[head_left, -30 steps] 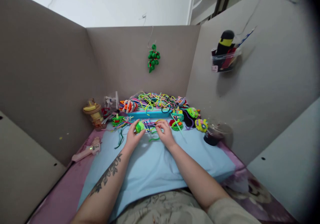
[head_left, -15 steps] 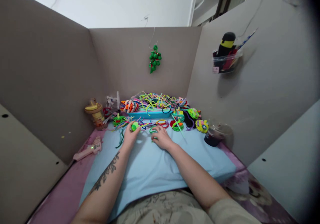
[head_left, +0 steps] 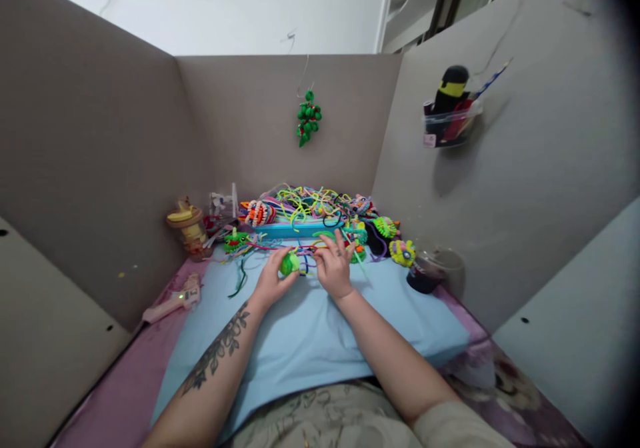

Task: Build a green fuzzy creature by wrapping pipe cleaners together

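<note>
My left hand (head_left: 273,280) is closed around a small bright green ball (head_left: 289,264) that looks wound from pipe cleaners. Thumb and index finger of my right hand (head_left: 334,269) come together in a pinch just right of the ball, while its other fingers are raised. A green pipe cleaner (head_left: 325,234) curves up beside these fingers and seems to be in the pinch; its end is hidden. Just behind both hands, loose pipe cleaners in pink, blue and purple lie on the light blue cloth (head_left: 310,341).
A blue tray (head_left: 300,229) heaped with pipe cleaners (head_left: 310,203) stands at the back. Finished woven balls, such as a yellow-purple one (head_left: 403,253), sit around it. A dark cup (head_left: 425,276) is at right, a pink glue gun (head_left: 175,303) at left. Grey panels (head_left: 290,161) enclose the table.
My left hand has moved right and slightly nearer with the green ball. My right hand has lifted and turned upright, its finger and thumb now pinched close to the ball.
</note>
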A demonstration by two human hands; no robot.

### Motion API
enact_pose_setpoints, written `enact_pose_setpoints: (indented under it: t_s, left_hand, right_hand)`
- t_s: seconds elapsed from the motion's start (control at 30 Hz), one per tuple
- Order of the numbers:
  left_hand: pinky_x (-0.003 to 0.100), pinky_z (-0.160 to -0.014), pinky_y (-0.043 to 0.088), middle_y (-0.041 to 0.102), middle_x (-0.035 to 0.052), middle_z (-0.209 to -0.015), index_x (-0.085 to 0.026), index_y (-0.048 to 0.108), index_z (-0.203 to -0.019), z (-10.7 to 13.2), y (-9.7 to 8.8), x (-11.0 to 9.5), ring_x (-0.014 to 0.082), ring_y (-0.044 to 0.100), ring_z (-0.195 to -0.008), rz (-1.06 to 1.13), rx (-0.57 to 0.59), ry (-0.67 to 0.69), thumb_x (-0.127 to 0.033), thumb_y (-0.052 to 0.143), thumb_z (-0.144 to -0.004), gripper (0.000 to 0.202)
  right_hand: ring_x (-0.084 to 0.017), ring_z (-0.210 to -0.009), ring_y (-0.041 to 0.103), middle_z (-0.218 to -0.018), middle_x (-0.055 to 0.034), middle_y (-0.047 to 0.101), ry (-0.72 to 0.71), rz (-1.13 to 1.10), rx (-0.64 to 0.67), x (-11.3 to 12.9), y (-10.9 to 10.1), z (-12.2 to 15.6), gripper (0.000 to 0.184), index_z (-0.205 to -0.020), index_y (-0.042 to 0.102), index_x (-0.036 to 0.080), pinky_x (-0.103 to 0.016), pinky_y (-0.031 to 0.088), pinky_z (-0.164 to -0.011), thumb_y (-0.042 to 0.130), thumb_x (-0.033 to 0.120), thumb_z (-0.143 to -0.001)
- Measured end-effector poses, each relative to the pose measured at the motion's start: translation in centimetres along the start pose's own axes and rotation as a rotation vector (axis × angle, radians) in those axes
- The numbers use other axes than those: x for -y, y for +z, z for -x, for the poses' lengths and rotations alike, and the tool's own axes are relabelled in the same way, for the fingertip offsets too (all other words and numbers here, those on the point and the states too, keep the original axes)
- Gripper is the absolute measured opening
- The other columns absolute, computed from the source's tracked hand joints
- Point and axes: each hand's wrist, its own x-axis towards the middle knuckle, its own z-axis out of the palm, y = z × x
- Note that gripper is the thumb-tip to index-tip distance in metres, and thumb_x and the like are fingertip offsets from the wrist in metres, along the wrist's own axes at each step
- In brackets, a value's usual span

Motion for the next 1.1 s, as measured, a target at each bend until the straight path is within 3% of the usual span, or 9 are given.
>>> enact_pose_setpoints:
  t_s: [0.1,0.2,0.27,0.43,0.6,1.1]
  left_hand:
    - [0.043,-0.101,0.042,0.054,0.0118,-0.127,-0.021,0.042,-0.130,0.3,0.1,0.0,0.0248,0.052,-0.118,-0.018,0.024,0.034,-0.027,0.064,-0.078,0.057]
    - [0.045,-0.100,0.042,0.055,0.0125,-0.125,-0.021,0.043,-0.126,0.3,0.0,0.2,0.0254,0.052,-0.117,-0.035,0.026,0.059,-0.025,0.063,-0.078,0.052]
    - [0.046,-0.102,0.041,0.054,0.0124,-0.126,-0.021,0.046,-0.121,0.3,-0.1,0.2,0.0257,0.051,-0.120,-0.039,0.041,0.089,-0.023,0.063,-0.077,0.047]
    - [0.046,-0.103,0.042,0.054,0.0124,-0.129,-0.022,0.050,-0.119,0.3,0.0,0.0,0.0263,0.049,-0.123,-0.033,0.091,0.145,-0.019,0.063,-0.076,0.045]
    - [0.046,-0.103,0.042,0.053,0.0121,-0.130,-0.023,0.050,-0.120,0.4,0.1,0.1,0.0254,0.049,-0.124,-0.023,0.095,0.165,-0.018,0.062,-0.077,0.045]
    - [0.048,-0.100,0.045,0.056,0.0129,-0.129,-0.023,0.051,-0.121,0.2,0.4,1.0,0.0260,0.052,-0.122,0.009,0.081,0.150,-0.023,0.066,-0.078,0.046]
  right_hand:
    - [-0.023,-0.102,0.062,-0.092,-0.0051,0.070,-0.083,-0.112,0.117,0.0,0.3,0.1,0.016,-0.081,0.059,0.022,-0.057,0.017,-0.110,0.045,0.017,-0.087]
    - [-0.020,-0.076,0.063,-0.075,-0.0043,0.068,-0.079,-0.139,0.133,-0.3,0.6,0.2,0.017,-0.081,0.060,0.022,-0.045,0.041,-0.096,0.044,0.020,-0.087]
    - [-0.022,-0.074,0.062,-0.075,-0.0066,0.068,-0.055,-0.136,0.125,-0.6,0.7,0.3,0.018,-0.082,0.060,0.021,-0.039,0.047,-0.081,0.043,0.022,-0.088]
    - [-0.019,-0.068,0.060,-0.074,-0.0047,0.067,-0.026,-0.149,0.164,-0.7,1.0,0.6,0.018,-0.085,0.062,0.021,-0.030,0.046,-0.067,0.045,0.022,-0.089]
    - [-0.020,-0.081,0.060,-0.084,-0.0064,0.063,0.018,-0.166,0.181,-0.3,1.4,0.6,0.017,-0.082,0.063,0.021,-0.029,0.046,-0.072,0.047,0.020,-0.088]
    - [-0.020,-0.080,0.061,-0.079,-0.0043,0.067,0.017,-0.314,0.242,-0.6,1.6,0.4,0.014,-0.082,0.067,0.022,-0.032,0.049,-0.077,0.054,0.020,-0.086]
